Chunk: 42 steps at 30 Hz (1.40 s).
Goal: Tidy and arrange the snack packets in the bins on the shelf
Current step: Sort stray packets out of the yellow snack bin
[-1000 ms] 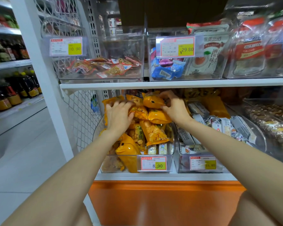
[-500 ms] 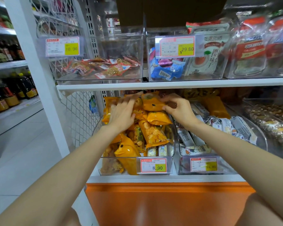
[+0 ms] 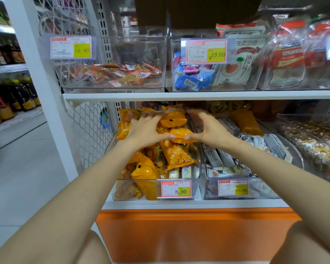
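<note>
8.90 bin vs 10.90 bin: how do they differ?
8.90 bin: lower shelf, heaped with orange packets; 10.90 bin: upper shelf, one shallow layer of red-trimmed packets. Left hand and right hand grip packets in the 8.90 bin; none reaches the 10.90 bin. Both clear plastic.

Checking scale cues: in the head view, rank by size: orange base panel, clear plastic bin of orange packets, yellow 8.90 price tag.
Largest first:
orange base panel
clear plastic bin of orange packets
yellow 8.90 price tag
</note>
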Motion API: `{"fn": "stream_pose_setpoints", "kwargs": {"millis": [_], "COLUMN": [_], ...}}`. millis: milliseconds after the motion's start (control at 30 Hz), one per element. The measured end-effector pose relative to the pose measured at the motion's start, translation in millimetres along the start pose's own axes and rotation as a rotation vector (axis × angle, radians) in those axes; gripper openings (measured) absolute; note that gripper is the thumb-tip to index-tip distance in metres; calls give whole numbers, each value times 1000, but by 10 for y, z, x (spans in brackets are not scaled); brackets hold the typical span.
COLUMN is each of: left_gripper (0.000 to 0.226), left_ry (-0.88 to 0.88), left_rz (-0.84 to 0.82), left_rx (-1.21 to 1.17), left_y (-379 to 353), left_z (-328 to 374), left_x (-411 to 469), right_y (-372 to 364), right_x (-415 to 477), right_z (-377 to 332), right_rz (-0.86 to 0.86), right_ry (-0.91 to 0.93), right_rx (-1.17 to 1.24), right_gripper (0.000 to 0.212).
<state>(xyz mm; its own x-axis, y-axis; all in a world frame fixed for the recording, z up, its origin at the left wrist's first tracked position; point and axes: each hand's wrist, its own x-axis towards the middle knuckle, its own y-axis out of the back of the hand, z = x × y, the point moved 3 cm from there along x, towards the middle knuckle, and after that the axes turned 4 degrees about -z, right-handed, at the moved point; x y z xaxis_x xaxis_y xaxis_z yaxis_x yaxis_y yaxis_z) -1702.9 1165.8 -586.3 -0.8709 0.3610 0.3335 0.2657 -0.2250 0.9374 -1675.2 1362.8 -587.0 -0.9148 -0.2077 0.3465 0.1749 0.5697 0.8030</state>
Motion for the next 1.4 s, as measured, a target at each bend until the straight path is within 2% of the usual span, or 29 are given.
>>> {"fn": "stream_pose_setpoints", "kwargs": {"millis": [67,133,233,367,433,467,500,533,567,633,667,733,900,1033,1133,1200,1267,1400], "left_gripper": [94,96,86,74,72,73,73,73,73,73,73,74,75,75,74,74,73,72], "left_ry": [26,45,68,100,104,103,101,100,100,102,103,103,85,77,76,75,75,76], "left_rz": [-4,34,102,133,150,155,156,154,154,155,154,148,137,152,153,153,153,146], "left_rx": [30,82,125,101,95,98,99,98,96,89,86,86,105,100,99,104,113,112], "left_y": [-32,-82,-133,-114,-114,-118,-119,-120,-121,-117,-114,-110,-122,-127,-126,-131,-132,-124], "left_z": [32,59,84,103,92,85,78,71,67,70,72,77,87,71,74,77,75,71], "left_x": [17,23,23,40,56,62,69,76,82,87,86,90,89,81,86,90,91,88], "right_y": [-87,-139,-176,-176,-57,2,42,56,37,-80,-140,-244,-501,-505,-577,-647,-707,-747], "right_x": [13,42,111,110,45,5,-32,-72,-119,-205,-236,-284,-319,-373,-439,-442,-407,-342], "right_z": [65,88,67,14,-75,-142,-208,-264,-308,-315,-283,-241,-342,-390,-383,-382,-395,-429], "right_rz": [-81,-50,32,13,115,156,142,57,-78,-370,-469,-546,-576,-532,-421,-235,-178,-343], "right_ry": [-79,-165,-178,-171,-97,0,114,217,285,314,316,334,331,329,377,478,533,589], "right_rx": [-148,-239,-297,-355,-413,-421,-399,-366,-364,-542,-680,-876,-1067,-1063,-1017,-1057,-1103,-1004], "right_gripper": [94,90,74,68,55,43,32,24,24,39,48,62,81,77,70,73,76,68]}}
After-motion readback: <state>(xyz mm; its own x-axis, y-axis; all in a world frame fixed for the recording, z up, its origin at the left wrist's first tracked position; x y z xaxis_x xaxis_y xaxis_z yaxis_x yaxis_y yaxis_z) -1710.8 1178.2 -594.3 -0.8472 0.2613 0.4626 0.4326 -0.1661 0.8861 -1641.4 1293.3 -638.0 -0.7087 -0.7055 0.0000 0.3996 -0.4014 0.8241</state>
